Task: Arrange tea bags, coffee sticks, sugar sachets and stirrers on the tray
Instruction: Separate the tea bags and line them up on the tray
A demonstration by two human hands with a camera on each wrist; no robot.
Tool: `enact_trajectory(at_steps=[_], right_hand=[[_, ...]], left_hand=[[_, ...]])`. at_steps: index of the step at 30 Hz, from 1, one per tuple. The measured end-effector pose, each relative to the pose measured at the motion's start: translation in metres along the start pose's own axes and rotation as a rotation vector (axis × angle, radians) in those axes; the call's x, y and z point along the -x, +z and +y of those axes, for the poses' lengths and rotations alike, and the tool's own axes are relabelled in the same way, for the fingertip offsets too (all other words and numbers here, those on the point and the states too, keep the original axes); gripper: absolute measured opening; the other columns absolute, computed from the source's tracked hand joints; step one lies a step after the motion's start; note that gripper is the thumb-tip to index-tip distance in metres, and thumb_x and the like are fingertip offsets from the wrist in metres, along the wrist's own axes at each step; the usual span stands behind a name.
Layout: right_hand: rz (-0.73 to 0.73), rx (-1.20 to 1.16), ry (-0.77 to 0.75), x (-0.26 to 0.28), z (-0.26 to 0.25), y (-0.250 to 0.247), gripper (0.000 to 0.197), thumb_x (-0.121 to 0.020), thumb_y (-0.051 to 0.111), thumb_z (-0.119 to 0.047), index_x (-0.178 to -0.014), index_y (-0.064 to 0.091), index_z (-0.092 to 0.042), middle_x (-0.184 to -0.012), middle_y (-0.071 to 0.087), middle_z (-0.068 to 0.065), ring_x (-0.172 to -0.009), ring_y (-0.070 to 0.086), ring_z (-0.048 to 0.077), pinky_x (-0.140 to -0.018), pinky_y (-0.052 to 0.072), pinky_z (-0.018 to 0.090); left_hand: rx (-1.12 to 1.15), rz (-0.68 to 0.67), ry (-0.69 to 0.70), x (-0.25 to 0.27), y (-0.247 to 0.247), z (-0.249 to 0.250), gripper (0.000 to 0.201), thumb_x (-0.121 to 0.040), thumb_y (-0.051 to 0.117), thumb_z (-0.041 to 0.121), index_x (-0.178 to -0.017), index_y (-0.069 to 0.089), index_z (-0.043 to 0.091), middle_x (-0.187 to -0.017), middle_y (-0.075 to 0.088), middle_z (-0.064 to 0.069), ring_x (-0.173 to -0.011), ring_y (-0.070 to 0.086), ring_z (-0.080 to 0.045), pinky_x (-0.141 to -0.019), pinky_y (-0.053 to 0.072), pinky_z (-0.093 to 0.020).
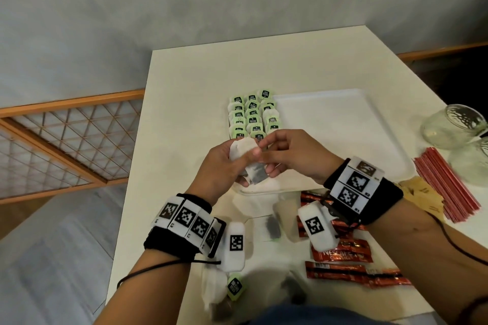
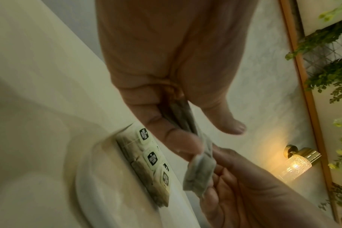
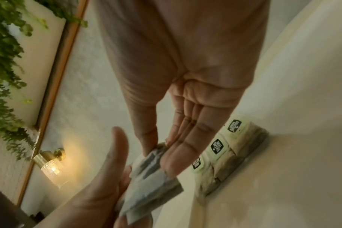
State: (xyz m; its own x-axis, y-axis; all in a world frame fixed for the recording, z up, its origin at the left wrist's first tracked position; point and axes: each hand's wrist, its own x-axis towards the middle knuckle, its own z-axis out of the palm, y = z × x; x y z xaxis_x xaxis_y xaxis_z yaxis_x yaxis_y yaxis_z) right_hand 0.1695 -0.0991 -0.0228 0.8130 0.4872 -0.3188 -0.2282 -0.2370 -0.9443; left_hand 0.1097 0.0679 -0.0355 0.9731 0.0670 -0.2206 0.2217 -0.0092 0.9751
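Note:
My left hand [image 1: 232,166] grips a small stack of tea bags [image 1: 241,150] just above the near left corner of the white tray [image 1: 343,126]. My right hand [image 1: 266,152] meets it from the right and pinches the top tea bag [image 3: 152,172] between thumb and fingers. In the left wrist view the held tea bags [image 2: 199,172] hang from my left fingers [image 2: 178,138] against the right palm [image 2: 244,185]. Rows of green-tagged tea bags [image 1: 252,116] lie on the tray's left part. Coffee sticks [image 1: 343,253], brown sugar sachets [image 1: 422,192] and red stirrers [image 1: 446,182] lie on the table.
Loose tea bags [image 1: 269,224] lie on the table near its front edge, with more [image 1: 229,287] under my left wrist. Two glass jars [image 1: 454,126] lie at the right edge. The table's left edge [image 1: 137,166] drops to the floor.

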Motion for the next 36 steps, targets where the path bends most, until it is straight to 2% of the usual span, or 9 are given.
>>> enact_trajectory(at_steps=[5, 12, 17, 20, 22, 25, 29, 32, 36], right_hand=[[-0.026, -0.079, 0.036, 0.003, 0.002, -0.003, 0.024, -0.083, 0.070, 0.000, -0.105, 0.063, 0.005, -0.078, 0.067, 0.017, -0.062, 0.067, 0.021, -0.064, 0.061, 0.030], [0.024, -0.155, 0.019, 0.002, -0.001, -0.008, 0.015, -0.084, 0.067, 0.005, -0.098, 0.062, 0.002, -0.072, 0.067, 0.014, -0.057, 0.065, 0.021, -0.059, 0.060, 0.030], [0.089, -0.151, -0.012, 0.003, -0.002, -0.025, 0.013, -0.084, 0.065, 0.003, -0.098, 0.064, 0.001, -0.080, 0.065, 0.017, -0.058, 0.062, 0.019, -0.060, 0.059, 0.031], [0.160, -0.139, -0.049, 0.001, 0.000, -0.033, 0.024, -0.083, 0.065, 0.003, -0.107, 0.060, 0.007, -0.086, 0.063, 0.021, -0.057, 0.061, 0.019, -0.061, 0.059, 0.034], [0.195, -0.076, -0.105, 0.002, 0.001, -0.031, 0.018, -0.083, 0.065, 0.004, -0.100, 0.063, 0.004, -0.080, 0.060, 0.020, -0.054, 0.060, 0.019, -0.058, 0.058, 0.032], [0.230, 0.038, -0.195, 0.003, 0.003, -0.021, 0.016, -0.082, 0.069, 0.004, -0.092, 0.068, -0.009, -0.068, 0.056, 0.011, -0.055, 0.061, 0.021, -0.056, 0.057, 0.030], [0.240, 0.148, -0.329, 0.003, 0.010, -0.012, 0.023, -0.080, 0.075, -0.004, -0.100, 0.072, -0.016, -0.065, 0.057, 0.004, -0.061, 0.060, 0.022, -0.064, 0.059, 0.039], [0.250, 0.211, -0.405, 0.005, 0.013, -0.008, 0.030, -0.081, 0.075, -0.007, -0.107, 0.072, -0.020, -0.069, 0.061, 0.002, -0.061, 0.062, 0.021, -0.073, 0.058, 0.040], [0.204, 0.269, -0.439, 0.008, 0.015, -0.006, 0.041, -0.083, 0.069, -0.002, -0.114, 0.068, -0.028, -0.078, 0.063, 0.001, -0.070, 0.066, 0.024, -0.076, 0.054, 0.025]], left_hand=[[-0.061, -0.117, 0.006, 0.003, -0.001, -0.006, 0.051, -0.072, 0.081, 0.000, -0.118, 0.063, 0.013, -0.088, 0.073, -0.001, -0.071, 0.066, -0.010, -0.053, 0.052, -0.023], [-0.060, -0.042, 0.008, 0.001, -0.004, -0.010, 0.040, -0.077, 0.076, -0.005, -0.111, 0.062, 0.009, -0.087, 0.066, -0.005, -0.068, 0.057, -0.016, -0.050, 0.048, -0.024], [-0.117, 0.050, 0.031, 0.002, -0.012, -0.010, 0.034, -0.085, 0.068, 0.002, -0.114, 0.065, 0.020, -0.102, 0.067, -0.006, -0.076, 0.059, -0.015, -0.055, 0.051, -0.024], [-0.150, 0.122, 0.057, 0.003, -0.015, -0.006, 0.031, -0.084, 0.061, 0.002, -0.104, 0.069, 0.025, -0.080, 0.063, 0.005, -0.062, 0.049, -0.016, -0.050, 0.046, -0.024], [-0.180, 0.131, 0.088, 0.002, -0.010, -0.001, 0.023, -0.084, 0.062, 0.006, -0.092, 0.071, 0.025, -0.072, 0.065, 0.015, -0.061, 0.051, -0.012, -0.052, 0.042, -0.023], [-0.192, 0.135, 0.125, -0.001, 0.008, 0.005, 0.005, -0.082, 0.076, 0.022, -0.085, 0.073, 0.023, -0.085, 0.072, 0.015, -0.077, 0.062, -0.005, -0.066, 0.048, -0.029], [-0.163, 0.203, 0.118, -0.007, 0.023, 0.006, 0.028, -0.067, 0.078, 0.048, -0.086, 0.076, 0.027, -0.085, 0.075, 0.001, -0.085, 0.069, -0.020, -0.083, 0.055, -0.052], [-0.150, 0.250, 0.127, -0.011, 0.027, 0.007, 0.037, -0.065, 0.077, 0.052, -0.084, 0.076, 0.020, -0.080, 0.075, -0.006, -0.075, 0.067, -0.020, -0.080, 0.055, -0.055], [-0.131, 0.297, 0.118, -0.013, 0.027, 0.009, 0.043, -0.067, 0.076, 0.054, -0.078, 0.072, 0.013, -0.071, 0.069, -0.006, -0.069, 0.061, -0.019, -0.074, 0.055, -0.053]])
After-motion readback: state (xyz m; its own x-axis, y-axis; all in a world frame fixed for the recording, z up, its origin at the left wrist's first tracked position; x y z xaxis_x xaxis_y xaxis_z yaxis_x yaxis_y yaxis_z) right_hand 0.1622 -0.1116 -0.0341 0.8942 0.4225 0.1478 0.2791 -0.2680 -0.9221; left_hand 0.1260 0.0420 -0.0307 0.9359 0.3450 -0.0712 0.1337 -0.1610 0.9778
